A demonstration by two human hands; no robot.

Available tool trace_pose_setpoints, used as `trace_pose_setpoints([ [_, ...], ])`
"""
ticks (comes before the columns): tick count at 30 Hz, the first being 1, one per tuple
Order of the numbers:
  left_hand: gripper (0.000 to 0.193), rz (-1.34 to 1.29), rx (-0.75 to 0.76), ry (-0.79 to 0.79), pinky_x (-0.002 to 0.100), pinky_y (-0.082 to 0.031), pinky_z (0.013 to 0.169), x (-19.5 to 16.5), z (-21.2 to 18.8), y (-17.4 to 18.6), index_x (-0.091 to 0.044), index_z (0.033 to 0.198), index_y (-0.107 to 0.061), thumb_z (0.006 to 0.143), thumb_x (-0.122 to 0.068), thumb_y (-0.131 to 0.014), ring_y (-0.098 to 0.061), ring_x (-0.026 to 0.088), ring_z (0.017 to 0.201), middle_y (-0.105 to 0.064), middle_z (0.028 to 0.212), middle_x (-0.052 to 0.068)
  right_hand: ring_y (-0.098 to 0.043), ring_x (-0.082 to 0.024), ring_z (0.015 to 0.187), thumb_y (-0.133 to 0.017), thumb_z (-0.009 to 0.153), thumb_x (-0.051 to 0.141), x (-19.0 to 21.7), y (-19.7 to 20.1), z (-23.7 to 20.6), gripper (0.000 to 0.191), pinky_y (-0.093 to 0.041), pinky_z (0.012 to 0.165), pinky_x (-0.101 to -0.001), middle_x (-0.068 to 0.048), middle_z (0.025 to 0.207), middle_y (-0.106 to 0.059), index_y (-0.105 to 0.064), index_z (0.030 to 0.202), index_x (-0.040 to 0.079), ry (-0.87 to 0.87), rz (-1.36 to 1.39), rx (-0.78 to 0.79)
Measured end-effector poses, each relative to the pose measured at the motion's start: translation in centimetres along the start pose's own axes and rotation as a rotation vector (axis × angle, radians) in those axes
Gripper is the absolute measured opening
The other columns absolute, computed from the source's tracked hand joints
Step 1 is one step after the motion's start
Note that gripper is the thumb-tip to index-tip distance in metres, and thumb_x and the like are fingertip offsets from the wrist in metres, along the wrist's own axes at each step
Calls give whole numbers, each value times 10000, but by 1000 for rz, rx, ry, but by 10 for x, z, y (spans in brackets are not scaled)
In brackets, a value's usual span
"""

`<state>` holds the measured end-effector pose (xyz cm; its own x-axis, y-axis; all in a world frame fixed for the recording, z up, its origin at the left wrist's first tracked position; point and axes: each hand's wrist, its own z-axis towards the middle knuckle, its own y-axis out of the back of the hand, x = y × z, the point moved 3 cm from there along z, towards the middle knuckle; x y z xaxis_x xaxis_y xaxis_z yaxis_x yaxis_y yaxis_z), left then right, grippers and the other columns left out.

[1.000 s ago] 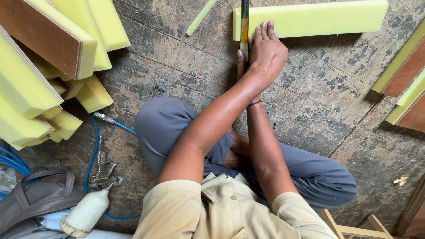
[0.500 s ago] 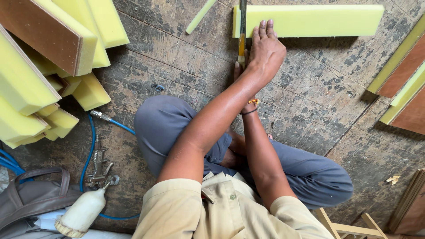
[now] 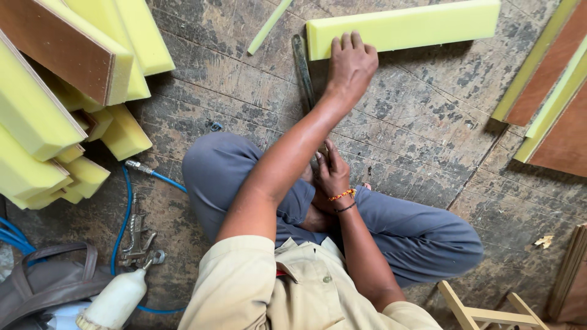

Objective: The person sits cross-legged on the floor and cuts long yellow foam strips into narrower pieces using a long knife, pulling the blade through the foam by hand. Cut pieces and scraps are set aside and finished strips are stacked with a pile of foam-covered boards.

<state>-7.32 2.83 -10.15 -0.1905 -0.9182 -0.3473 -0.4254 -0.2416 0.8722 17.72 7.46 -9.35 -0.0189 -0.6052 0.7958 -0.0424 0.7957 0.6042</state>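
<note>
The left hand (image 3: 350, 67) lies flat, fingers spread, pressing the near end of a long yellow foam strip (image 3: 406, 27) at 12 o'clock on the worn plank floor (image 3: 422, 134). The right hand (image 3: 333, 174), half hidden behind the left forearm, grips a dark blade (image 3: 301, 67) whose lower part is covered. Bare floor opens toward 3 o'clock; foam blocks (image 3: 43, 122) crowd 9 o'clock, cut off.

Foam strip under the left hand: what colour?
Pale yellow-green. The foam strip lies flat on the floor, the left hand pressing on its near end; head view.
</note>
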Motion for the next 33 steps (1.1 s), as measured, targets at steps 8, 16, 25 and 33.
trace_pose_setpoints([
  [8,633,62,-392,-25,576,-334,1220,40,9,2,-144,1482,-560,910,122,-610,-328,393,1466,-417,1608,104,-739,-332,993,-709,951,80,20,26,4,513,-584,830,-380,-239,1218,-692,-546,1436,65,-16,-8,91],
  [16,712,166,-363,-25,693,-163,1194,40,-5,26,-284,1525,-490,867,-55,-638,-64,469,1487,-99,1638,166,-757,-307,965,-714,956,127,22,23,5,472,-591,818,-366,-196,1149,-727,-589,1411,102,-159,10,152],
  [25,596,-27,46,-189,641,-60,1272,-14,-23,28,-319,1383,-617,835,-462,-804,44,556,1510,-69,1696,169,-717,-276,874,-696,975,108,24,26,7,451,-572,761,-346,-209,1064,-708,-576,1408,72,3,63,58],
  [33,782,-116,-77,-262,656,-164,1170,-13,-16,35,-230,1410,-590,681,-221,-873,-150,415,1468,-219,1598,179,-578,-144,704,-707,973,122,-7,14,8,406,-522,674,-316,-90,755,-624,-613,1363,58,-312,197,52],
])
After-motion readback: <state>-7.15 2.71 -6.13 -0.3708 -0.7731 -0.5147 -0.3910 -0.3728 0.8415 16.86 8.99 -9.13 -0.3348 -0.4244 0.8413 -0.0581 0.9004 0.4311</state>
